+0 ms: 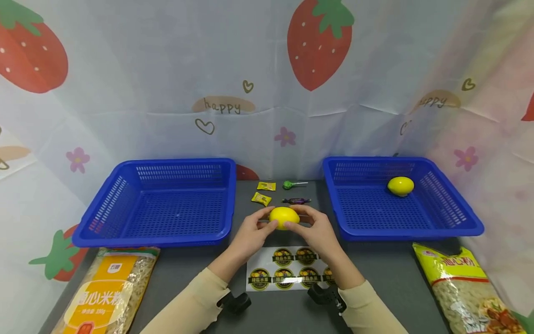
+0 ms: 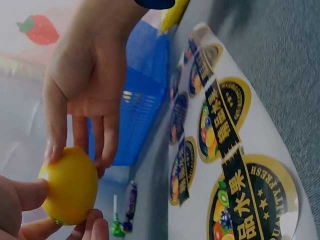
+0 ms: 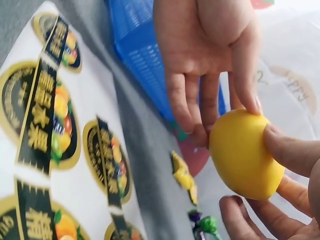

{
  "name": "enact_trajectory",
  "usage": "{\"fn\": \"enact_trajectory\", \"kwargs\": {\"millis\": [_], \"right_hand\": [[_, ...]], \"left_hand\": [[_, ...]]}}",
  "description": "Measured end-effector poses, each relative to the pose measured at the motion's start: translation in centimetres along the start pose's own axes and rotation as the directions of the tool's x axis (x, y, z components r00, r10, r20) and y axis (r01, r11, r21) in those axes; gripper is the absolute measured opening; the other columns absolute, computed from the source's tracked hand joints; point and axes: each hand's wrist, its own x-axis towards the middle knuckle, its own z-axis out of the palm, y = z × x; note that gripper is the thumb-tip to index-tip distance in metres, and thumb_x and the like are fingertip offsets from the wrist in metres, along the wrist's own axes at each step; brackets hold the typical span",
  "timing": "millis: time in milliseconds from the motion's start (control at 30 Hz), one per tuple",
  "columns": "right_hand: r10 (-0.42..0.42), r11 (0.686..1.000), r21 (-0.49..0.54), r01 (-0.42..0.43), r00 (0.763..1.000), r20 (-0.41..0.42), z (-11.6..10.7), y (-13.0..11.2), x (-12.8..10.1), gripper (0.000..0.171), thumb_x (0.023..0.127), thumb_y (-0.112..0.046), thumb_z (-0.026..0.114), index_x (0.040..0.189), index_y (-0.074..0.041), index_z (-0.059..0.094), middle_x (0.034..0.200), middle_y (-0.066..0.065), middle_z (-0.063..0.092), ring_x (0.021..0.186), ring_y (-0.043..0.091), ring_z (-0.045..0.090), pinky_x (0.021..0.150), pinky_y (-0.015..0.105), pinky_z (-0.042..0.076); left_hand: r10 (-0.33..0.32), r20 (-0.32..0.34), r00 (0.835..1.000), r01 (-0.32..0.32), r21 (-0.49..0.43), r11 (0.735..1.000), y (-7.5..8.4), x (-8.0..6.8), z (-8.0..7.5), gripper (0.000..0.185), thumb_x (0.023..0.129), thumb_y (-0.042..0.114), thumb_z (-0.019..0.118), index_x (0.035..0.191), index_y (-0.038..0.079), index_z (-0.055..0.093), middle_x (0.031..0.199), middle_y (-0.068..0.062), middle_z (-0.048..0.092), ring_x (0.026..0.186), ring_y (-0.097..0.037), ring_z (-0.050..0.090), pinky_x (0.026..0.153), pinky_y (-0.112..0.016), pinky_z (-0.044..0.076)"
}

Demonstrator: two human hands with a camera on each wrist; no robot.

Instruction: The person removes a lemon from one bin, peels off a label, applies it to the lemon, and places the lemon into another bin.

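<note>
Nearest, 2 bags of dry noodles lie at the bench's front corners, the left bag (image 1: 106,290) whole in view, the right bag (image 1: 467,290) cut off by the frame edge. Between the sleeves sits a sticker sheet (image 1: 285,273) of round fruit labels; the right forearm covers its right end, so the count of labels cannot be told.

Just beyond the sheet, both hands hold 1 lemon (image 1: 284,217) above the bench. The left hand (image 1: 250,232) pinches its left end between thumb and fingertips, and the right hand (image 1: 319,229) does the same at the right end; the wrist views show fingers curled lightly round the fruit, not pressing flat. My reading is that the step in hand is handling this lemon over the sheet, perhaps for a label, though no sticker shows on the skin from any view and none is seen lifted from the sheet. A next move would call for 1 hand to take the fruit's weight alone so the other is free.

Farther back lie 2 yellow sweets (image 1: 263,192), a green lollipop (image 1: 289,184) and a dark wrapped sweet (image 1: 296,201). The left basket (image 1: 104,218) holds nothing visible; the right basket (image 1: 454,208) holds a second lemon (image 1: 401,186) near its far wall. Whether that one carries a label is too small to tell.
</note>
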Motion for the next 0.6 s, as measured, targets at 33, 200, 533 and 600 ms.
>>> {"fn": "enact_trajectory", "kwargs": {"millis": [33, 200, 533, 600], "right_hand": [[0.003, 1.0, -0.006, -0.003, 1.0, -0.001, 0.0, 0.2, 0.1, 0.061, 0.086, -0.044, 0.079, 0.138, -0.018, 0.062, 0.136, 0.001, 0.062, 0.12, 0.029, 0.061, 0.091, 0.046, 0.056], [0.012, 1.0, -0.021, -0.012, 1.0, 0.0, -0.1, 1.4, 1.0, 0.058, 0.088, -0.038, 0.08, 0.138, -0.015, 0.062, 0.135, 0.006, 0.064, 0.117, 0.032, 0.063, 0.089, 0.043, 0.057], [0.073, 0.997, -0.035, -0.072, 0.997, 0.021, 0.3, 3.0, 2.3, 0.053, 0.087, -0.029, 0.081, 0.135, -0.015, 0.064, 0.136, 0.008, 0.064, 0.115, 0.03, 0.066, 0.093, 0.044, 0.056], [0.071, 0.997, -0.042, -0.071, 0.997, 0.019, 0.3, 3.2, 2.4, 0.052, 0.087, -0.028, 0.081, 0.134, -0.014, 0.064, 0.136, 0.009, 0.064, 0.115, 0.03, 0.066, 0.094, 0.045, 0.056]], "left_hand": [[-0.006, 0.007, 1.0, 0.006, 0.003, 1.0, -0.2, 0.2, 0.1, 0.049, 0.103, 0.026, 0.06, 0.149, 0.013, 0.049, 0.141, -0.013, 0.055, 0.118, -0.026, 0.064, 0.099, -0.046, 0.054], [-0.005, 0.029, 1.0, 0.004, 0.008, 1.0, -1.1, 1.5, 0.1, 0.052, 0.101, 0.022, 0.063, 0.149, 0.009, 0.048, 0.142, -0.016, 0.054, 0.121, -0.031, 0.063, 0.095, -0.045, 0.056], [-0.035, 0.024, 0.999, 0.033, 0.067, 0.997, -2.8, 3.1, 0.3, 0.052, 0.099, 0.02, 0.067, 0.146, 0.005, 0.051, 0.134, -0.017, 0.06, 0.113, -0.028, 0.063, 0.09, -0.037, 0.057], [-0.034, 0.024, 0.999, 0.031, 0.097, 0.995, -2.9, 3.3, 0.4, 0.052, 0.099, 0.02, 0.068, 0.145, 0.005, 0.052, 0.133, -0.017, 0.061, 0.11, -0.026, 0.063, 0.089, -0.036, 0.056]]}}
